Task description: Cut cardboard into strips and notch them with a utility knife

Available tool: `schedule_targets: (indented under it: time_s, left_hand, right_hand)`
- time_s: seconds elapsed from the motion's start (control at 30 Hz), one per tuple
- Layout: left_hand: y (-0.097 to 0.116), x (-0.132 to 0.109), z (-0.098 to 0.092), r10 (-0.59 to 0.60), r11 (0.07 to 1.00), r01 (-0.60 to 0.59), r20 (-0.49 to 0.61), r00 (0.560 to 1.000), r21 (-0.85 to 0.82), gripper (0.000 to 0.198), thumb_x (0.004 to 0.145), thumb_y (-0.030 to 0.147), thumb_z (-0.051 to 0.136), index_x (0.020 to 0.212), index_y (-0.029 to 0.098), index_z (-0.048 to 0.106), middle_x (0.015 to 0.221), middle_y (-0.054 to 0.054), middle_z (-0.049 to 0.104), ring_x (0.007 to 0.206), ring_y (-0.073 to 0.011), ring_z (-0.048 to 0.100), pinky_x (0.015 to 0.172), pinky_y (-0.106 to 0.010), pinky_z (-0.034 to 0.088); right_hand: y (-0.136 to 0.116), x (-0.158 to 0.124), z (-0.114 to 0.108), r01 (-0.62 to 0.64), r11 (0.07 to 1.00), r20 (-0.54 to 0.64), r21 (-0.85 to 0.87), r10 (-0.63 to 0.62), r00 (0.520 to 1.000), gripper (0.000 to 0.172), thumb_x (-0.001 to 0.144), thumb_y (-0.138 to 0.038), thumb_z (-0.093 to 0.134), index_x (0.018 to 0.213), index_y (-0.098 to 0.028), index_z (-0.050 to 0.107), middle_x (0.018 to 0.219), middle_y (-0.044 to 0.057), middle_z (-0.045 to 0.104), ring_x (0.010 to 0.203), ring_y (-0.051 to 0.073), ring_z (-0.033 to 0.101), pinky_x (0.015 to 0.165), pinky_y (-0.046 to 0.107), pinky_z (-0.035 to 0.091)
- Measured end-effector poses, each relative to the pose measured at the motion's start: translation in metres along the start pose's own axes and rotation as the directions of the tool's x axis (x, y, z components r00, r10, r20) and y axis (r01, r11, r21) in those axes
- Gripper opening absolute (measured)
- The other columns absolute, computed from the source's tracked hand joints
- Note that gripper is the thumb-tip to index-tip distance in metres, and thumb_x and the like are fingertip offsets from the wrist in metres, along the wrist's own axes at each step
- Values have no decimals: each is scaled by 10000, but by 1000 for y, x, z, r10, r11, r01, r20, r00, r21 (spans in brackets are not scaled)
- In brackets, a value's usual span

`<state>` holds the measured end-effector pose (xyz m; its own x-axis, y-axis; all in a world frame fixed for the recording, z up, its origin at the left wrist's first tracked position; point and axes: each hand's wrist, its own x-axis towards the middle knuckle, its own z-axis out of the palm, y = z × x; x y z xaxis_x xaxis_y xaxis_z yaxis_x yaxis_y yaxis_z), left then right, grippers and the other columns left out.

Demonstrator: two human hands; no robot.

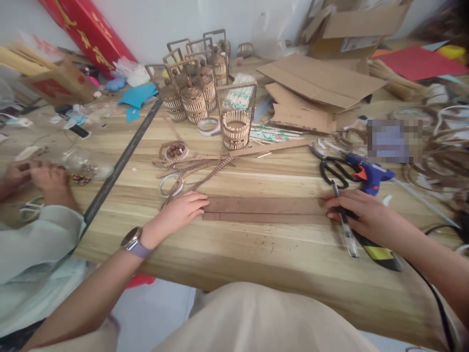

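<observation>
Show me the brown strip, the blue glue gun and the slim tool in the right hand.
brown strip (pixel 264 210): head view, middle of its flat length.
blue glue gun (pixel 368 172): head view, on its blue body.
slim tool (pixel 350 242): head view, clear end below the right hand (pixel 361 217).

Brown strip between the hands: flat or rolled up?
Flat. The strip lies spread on the table; left hand and right hand, holding a pen, press its ends.
</observation>
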<state>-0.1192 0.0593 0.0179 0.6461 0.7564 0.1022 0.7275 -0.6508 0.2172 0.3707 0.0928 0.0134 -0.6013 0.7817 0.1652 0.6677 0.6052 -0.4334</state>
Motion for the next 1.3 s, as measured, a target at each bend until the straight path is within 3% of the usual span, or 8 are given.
schedule_targets:
  time_s: [0.67, 0.9, 1.3]
  left_hand:
    - [-2, -8, 4, -3, 1000, 3, -24, 1000, 17, 312, 1015, 238, 464, 1239, 173, 671, 1298, -124, 652, 1178, -249, 614, 1020, -421, 517]
    - [-6, -12, 3, 12, 1000, -12, 6, 1000, -11, 342, 1018, 268, 419, 1222, 214, 688, 1325, -107, 642, 1185, -245, 619, 1019, -422, 520]
    - [-13, -11, 8, 146, 988, -142, -77, 986, 59, 379, 1021, 289, 399, 1141, 186, 743, 1222, -133, 696, 1092, -268, 668, 946, -402, 560]
  right_hand:
    - [-6, -1, 3, 24, 1000, -65, 13, -23, 998, 142, 881, -238, 555, 927, -246, 690, 993, 90, 748, 870, 246, 721, 795, 376, 592]
    - [-15, -1, -1, -19, 1000, -27, 9, 20, 999, 170, 885, -230, 538, 947, -249, 695, 998, 77, 743, 943, 244, 700, 834, 378, 582]
    - [-19, -1, -1, -28, 1000, -4, 4, 28, 1000, 179, 892, -182, 529, 942, -236, 692, 1057, 82, 730, 974, 229, 675, 874, 380, 544]
